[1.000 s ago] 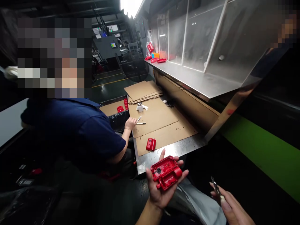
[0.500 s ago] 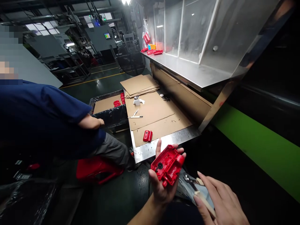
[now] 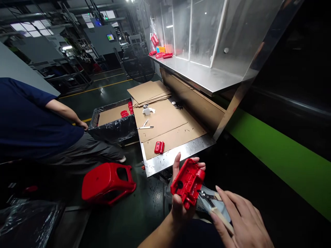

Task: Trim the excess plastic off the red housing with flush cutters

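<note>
The left hand (image 3: 180, 203) cradles a red plastic housing (image 3: 187, 183), fingers and thumb closed around it from beneath and at the side, with its hollow inner face turned up. The right hand (image 3: 241, 222) is just beside it, its fingers curled around the pale handle of a pair of small cutters (image 3: 210, 201). The metal tip of the cutters reaches right up to the housing's edge, though whether it touches is hard to tell. A crumpled silvery plastic bag (image 3: 216, 203) lies beneath the tool. Ahead, a steel-edged workbench (image 3: 178, 155) is covered with cardboard sheets (image 3: 164, 127), and a small red part (image 3: 159, 147) lies on them nearest the edge. Farther along the cardboard are a craft knife (image 3: 145, 127) and a small white bottle (image 3: 146, 111), with a stack of cardboard (image 3: 148, 93) beyond. To the left, a red stool (image 3: 107, 182) stands on the floor beside a bin lined with black plastic (image 3: 113, 129), which holds red parts (image 3: 124, 113). A co-worker in a dark blue shirt (image 3: 26, 117) rests a hand (image 3: 83, 125) near the bin. Red pieces (image 3: 160, 54) sit on a steel shelf (image 3: 196, 74) at the far end.
</note>
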The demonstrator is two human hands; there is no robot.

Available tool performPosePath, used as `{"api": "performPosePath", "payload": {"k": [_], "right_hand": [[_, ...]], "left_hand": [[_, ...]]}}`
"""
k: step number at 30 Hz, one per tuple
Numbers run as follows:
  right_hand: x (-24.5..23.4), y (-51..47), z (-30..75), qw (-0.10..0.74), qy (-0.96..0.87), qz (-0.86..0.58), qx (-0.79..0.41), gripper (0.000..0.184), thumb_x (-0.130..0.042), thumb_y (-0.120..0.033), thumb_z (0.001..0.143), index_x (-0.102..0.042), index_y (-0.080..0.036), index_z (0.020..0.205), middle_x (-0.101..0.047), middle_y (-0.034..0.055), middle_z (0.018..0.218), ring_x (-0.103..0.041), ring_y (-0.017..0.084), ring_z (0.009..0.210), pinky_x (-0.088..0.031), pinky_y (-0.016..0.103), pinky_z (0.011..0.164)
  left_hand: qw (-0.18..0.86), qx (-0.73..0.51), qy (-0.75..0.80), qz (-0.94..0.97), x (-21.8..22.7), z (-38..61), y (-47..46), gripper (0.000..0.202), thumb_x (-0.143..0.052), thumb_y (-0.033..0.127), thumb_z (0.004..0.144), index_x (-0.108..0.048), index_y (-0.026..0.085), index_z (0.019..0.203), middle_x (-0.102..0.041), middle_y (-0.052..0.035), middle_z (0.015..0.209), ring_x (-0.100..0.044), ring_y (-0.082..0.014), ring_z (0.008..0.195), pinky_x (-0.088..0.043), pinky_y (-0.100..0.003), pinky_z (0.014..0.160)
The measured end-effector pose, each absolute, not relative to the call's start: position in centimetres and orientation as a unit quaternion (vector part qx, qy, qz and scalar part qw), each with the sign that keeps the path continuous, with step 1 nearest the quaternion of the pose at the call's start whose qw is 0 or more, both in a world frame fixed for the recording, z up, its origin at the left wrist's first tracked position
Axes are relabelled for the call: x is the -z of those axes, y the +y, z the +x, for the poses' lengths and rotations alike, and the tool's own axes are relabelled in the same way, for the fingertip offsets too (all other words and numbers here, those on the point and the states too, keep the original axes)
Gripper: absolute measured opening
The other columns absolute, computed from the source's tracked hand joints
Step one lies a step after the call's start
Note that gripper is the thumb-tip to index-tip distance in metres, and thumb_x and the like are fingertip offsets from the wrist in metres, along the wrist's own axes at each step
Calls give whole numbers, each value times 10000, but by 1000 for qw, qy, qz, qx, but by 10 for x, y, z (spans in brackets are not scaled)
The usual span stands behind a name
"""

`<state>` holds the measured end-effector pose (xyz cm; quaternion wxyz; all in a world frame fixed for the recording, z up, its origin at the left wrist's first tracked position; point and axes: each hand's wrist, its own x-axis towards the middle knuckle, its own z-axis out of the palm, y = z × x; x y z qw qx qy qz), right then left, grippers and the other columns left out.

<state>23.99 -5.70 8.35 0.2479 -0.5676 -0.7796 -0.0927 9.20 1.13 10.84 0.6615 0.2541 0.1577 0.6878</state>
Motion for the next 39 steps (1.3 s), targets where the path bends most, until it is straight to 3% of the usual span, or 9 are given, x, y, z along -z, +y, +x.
{"api": "performPosePath", "payload": {"k": [9,15,18,24,34,39], "right_hand": [[-90,-60,241,220,-778,-576,122,540,-541,-478,942,-556,-100,1327,-602,133,1051,-558,239,957,-452,362,733],[-89,-65,243,281,-766,-575,58,433,-632,-356,919,-580,-127,1283,-553,61,836,-499,153,751,-481,271,624],[-80,-69,243,336,-736,-587,32,432,-629,-333,922,-566,-132,1300,-573,76,911,-527,161,818,-518,265,680],[-74,-68,250,371,-660,-651,-47,486,-496,-471,974,-494,-223,1392,-571,81,1254,-554,226,1132,-533,334,877],[-84,-62,254,389,-614,-682,-82,424,-484,-518,968,-557,-282,1313,-619,45,1207,-605,218,1078,-548,326,833],[-89,-64,251,399,-591,-687,-143,367,-464,-523,977,-610,-265,1192,-639,41,1118,-626,206,1011,-544,293,788]], "left_hand": [[675,-678,163,242,-101,100,10,986,-719,640,747,-263,239,1524,-537,-172,1351,-507,-394,1251,-269,-577,1163],[683,-672,162,237,-99,104,9,962,-718,617,761,-267,237,1521,-547,-175,1331,-528,-375,1228,-282,-575,1155],[686,-671,149,237,-101,106,11,926,-696,623,779,-280,249,1517,-547,-175,1328,-541,-378,1211,-307,-593,1136],[731,-651,107,173,-108,105,19,783,-609,614,846,-356,247,1489,-567,-171,1325,-562,-387,1206,-297,-611,1134],[853,-513,96,6,-105,94,34,794,-407,800,842,-529,222,1373,-632,-179,1242,-625,-336,1125,-348,-582,1106],[858,-506,90,-1,-105,93,36,826,-439,819,814,-530,222,1377,-629,-174,1250,-620,-334,1131,-345,-571,1107]]}}
